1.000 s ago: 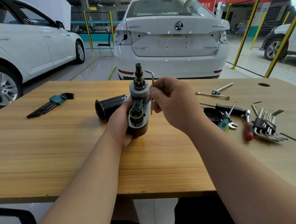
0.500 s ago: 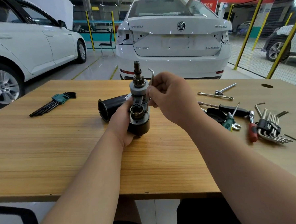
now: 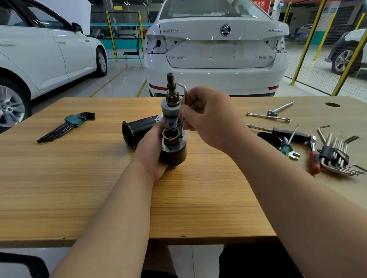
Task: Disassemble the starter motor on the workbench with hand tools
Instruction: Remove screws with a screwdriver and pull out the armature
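The starter motor (image 3: 172,143) stands upright on the wooden workbench (image 3: 74,176), pinion gear and shaft pointing up. My left hand (image 3: 151,149) grips its dark lower body from the left side. My right hand (image 3: 209,118) pinches a silver L-shaped hex key (image 3: 184,104) that runs down along the motor's right side; its tip is hidden against the housing. A black cylindrical motor casing (image 3: 138,130) lies on its side just behind my left hand.
A green-holdered hex key set (image 3: 68,126) lies at the left. On the right lie a T-handle wrench (image 3: 270,113), a black round cap (image 3: 269,139), a green screwdriver (image 3: 287,144), a red-handled ratchet (image 3: 313,157) and a silver hex key set (image 3: 336,156). White cars stand beyond the bench.
My right hand has turned slightly with the hex key, staying beside the motor. The left hand keeps its hold and the motor has stayed upright in the same spot.
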`<action>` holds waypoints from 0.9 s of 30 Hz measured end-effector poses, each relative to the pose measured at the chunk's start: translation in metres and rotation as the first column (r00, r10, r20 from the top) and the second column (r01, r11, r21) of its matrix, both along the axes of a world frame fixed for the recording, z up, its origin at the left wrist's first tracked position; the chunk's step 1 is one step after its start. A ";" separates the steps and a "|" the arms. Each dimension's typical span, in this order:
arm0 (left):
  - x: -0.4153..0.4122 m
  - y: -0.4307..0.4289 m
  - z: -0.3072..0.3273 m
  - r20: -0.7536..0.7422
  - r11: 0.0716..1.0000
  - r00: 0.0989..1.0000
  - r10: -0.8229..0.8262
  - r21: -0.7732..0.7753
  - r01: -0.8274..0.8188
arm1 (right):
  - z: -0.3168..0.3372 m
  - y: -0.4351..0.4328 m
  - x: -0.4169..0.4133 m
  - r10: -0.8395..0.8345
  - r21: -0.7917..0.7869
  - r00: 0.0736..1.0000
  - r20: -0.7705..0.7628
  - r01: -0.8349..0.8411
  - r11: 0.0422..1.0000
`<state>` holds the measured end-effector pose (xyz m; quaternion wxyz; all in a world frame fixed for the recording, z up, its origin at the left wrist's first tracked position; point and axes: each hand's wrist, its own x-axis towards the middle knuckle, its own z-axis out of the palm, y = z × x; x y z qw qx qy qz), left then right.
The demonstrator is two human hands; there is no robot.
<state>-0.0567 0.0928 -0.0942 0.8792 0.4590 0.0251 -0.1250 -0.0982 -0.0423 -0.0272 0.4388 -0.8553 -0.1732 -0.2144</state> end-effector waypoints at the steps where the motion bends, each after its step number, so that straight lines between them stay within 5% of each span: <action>1: 0.001 0.000 0.000 0.008 1.000 1.000 -0.002 0.004 0.001 | 0.003 0.000 0.000 0.005 -0.048 1.000 0.007 -0.005 0.999; 5: 0.000 -0.001 -0.001 0.026 0.997 1.000 -0.006 0.077 0.004 | 0.012 0.003 -0.001 0.010 -0.221 0.999 0.035 -0.002 0.975; 16: -0.002 0.002 0.001 0.027 0.989 1.000 -0.005 0.146 0.002 | 0.017 0.011 0.002 -0.043 -0.327 0.996 0.072 0.064 0.943; 21: -0.002 -0.001 0.001 0.025 0.984 1.000 -0.001 0.180 -0.004 | 0.035 0.031 -0.002 -0.174 -0.661 0.951 0.256 0.303 0.686; 27: 0.002 -0.002 -0.001 -0.006 0.990 0.999 0.046 0.134 -0.044 | 0.065 0.043 -0.010 -0.198 -0.722 0.913 0.357 0.404 0.562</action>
